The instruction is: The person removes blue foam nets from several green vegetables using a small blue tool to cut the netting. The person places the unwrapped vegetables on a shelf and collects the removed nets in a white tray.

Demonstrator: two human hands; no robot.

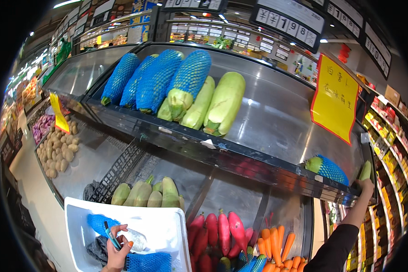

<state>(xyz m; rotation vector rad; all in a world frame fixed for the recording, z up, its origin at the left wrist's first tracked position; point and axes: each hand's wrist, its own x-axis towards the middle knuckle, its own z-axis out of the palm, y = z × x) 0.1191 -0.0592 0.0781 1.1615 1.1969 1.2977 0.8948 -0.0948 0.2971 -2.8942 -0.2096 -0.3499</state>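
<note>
My left hand (119, 250) holds a teal and black utility knife (112, 237) above a white foam box (180, 234). In that box lie blue foam netting (149, 262), a dark cloth or bag (98, 248) and clear plastic (135, 239). At the far right end of the upper shelf, my right hand (365, 185) grips a pale green vegetable (365, 170), partly hidden by the shelf's edge. Beside it rests a green gourd or radish in blue netting (328, 169). Large pale green gourds (226, 102), several of them in blue netting (159, 80), lie at the upper shelf's left.
The upper shelf's black front edge (190, 139) runs between the two levels. Below are green radishes (170, 192), red radishes (223, 233), carrots (275, 243) and potatoes (57, 153). A yellow paper sign (335, 98) hangs at the right, under price boards (289, 25).
</note>
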